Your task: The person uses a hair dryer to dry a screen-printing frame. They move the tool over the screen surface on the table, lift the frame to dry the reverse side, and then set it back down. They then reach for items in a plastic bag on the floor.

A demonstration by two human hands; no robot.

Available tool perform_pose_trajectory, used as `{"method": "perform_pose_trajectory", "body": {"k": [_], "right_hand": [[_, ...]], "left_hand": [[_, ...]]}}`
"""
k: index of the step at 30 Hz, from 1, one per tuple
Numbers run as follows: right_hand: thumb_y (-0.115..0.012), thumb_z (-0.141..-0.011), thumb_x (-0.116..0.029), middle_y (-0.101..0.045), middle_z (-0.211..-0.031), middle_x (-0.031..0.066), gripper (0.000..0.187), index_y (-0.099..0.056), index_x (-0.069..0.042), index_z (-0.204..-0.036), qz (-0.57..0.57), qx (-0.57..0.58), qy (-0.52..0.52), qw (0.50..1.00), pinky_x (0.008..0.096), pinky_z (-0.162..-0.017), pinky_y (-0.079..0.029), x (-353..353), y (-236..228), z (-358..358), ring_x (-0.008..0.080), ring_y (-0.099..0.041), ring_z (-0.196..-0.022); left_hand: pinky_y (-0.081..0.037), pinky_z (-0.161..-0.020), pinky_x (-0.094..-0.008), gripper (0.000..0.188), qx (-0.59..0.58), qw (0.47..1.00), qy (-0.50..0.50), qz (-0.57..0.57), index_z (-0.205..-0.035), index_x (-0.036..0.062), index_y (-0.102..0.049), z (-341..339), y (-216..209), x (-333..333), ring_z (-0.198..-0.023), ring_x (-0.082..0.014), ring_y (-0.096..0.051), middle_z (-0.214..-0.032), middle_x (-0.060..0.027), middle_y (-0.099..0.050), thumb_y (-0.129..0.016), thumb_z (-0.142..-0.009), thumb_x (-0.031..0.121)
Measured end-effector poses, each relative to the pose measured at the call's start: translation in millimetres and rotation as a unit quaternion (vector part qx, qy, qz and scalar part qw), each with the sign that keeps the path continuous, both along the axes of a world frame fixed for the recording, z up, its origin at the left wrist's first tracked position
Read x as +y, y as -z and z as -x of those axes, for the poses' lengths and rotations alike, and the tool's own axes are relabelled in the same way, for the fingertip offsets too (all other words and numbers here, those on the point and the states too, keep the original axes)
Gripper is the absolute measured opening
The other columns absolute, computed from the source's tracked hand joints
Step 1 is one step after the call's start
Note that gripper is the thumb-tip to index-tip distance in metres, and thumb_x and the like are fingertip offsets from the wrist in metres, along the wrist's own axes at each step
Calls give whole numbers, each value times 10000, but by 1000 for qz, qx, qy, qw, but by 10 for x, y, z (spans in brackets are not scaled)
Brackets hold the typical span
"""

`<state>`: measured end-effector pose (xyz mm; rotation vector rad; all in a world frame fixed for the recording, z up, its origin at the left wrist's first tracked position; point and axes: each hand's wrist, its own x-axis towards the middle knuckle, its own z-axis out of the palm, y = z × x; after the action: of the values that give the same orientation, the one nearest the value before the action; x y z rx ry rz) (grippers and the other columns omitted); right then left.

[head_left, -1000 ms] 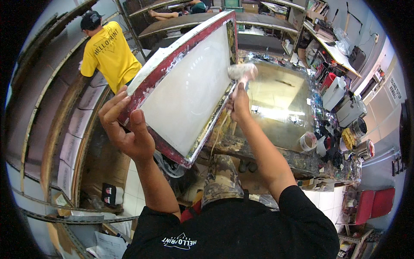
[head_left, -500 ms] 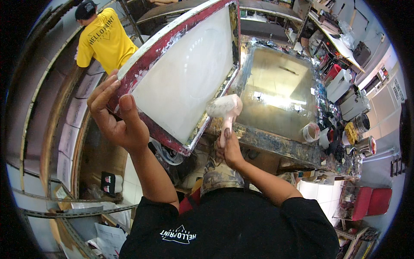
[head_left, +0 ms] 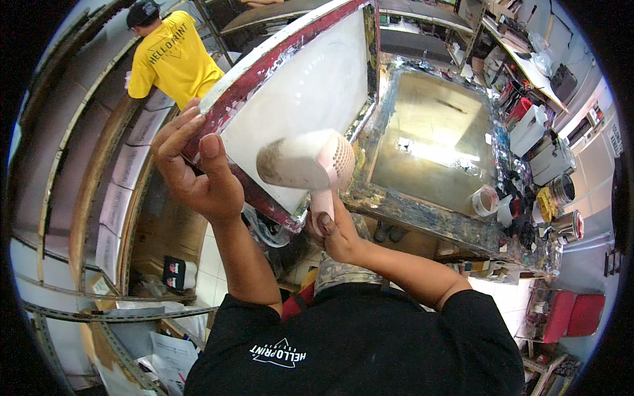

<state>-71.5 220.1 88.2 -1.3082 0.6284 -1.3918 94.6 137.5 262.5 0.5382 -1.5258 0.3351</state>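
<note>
My left hand grips the lower left edge of a screen printing frame, its thumb on the near side and its fingers around the rim. The frame stands tilted up, with a pale mesh, dark red tape along its borders and faint lettering on the mesh. My right hand is wrapped round the handle of a pale pink hair dryer. The dryer's smudged barrel points left, in front of the lower part of the mesh and seemingly apart from it.
A glass-topped, ink-stained table stands to the right. Tubs, cans and white jugs line its right edge. A person in a yellow shirt leans over a long bench at the far left. A red chair stands at lower right.
The hair dryer has moved left and up closer to my view, now overlapping the mesh. My left hand keeps its hold on the frame; the whole view has shifted slightly.
</note>
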Motion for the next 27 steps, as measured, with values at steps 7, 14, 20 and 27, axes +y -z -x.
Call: {"method": "perform_pose_trajectory", "body": {"k": [7,14,20,27], "right_hand": [[-442,-1049,-353,-573,-896,101,470,-396,26,-1322,42,-26,8,999,355,-718,-470,-158,-235,-156,192,-553,-781],[-464,-1027,-417,-554,-842,65,492,-395,-2,-1282,47,-50,40,997,300,-586,-429,-190,-263,-155,150,-508,-669],[-423,-1064,-407,-524,-742,25,370,-451,-62,-1194,-32,-96,165,981,269,-435,-385,-668,-407,77,109,-471,-534],[-462,-1026,-541,-446,-644,-12,411,-419,-137,-1090,-63,-201,185,960,241,-381,-290,-1587,-911,718,77,-374,-450]], "left_hand": [[-476,-994,-421,284,12,1000,10,0,-1078,8,-590,10,-1,11,-1125,-297,-608,-1122,-144,-587,-553,-1031,285],[-471,-999,-426,263,15,1000,23,2,-1082,15,-593,23,-4,5,-1134,-298,-599,-1125,-147,-583,-528,-1039,267],[-476,-1002,-430,281,-1,1000,5,3,-1094,22,-586,7,-9,13,-1140,-296,-595,-1120,-136,-577,-525,-1041,292],[-498,-996,-451,294,-4,1000,10,2,-1094,18,-575,39,-18,15,-1136,-305,-601,-1128,-135,-555,-511,-1046,301]]}}
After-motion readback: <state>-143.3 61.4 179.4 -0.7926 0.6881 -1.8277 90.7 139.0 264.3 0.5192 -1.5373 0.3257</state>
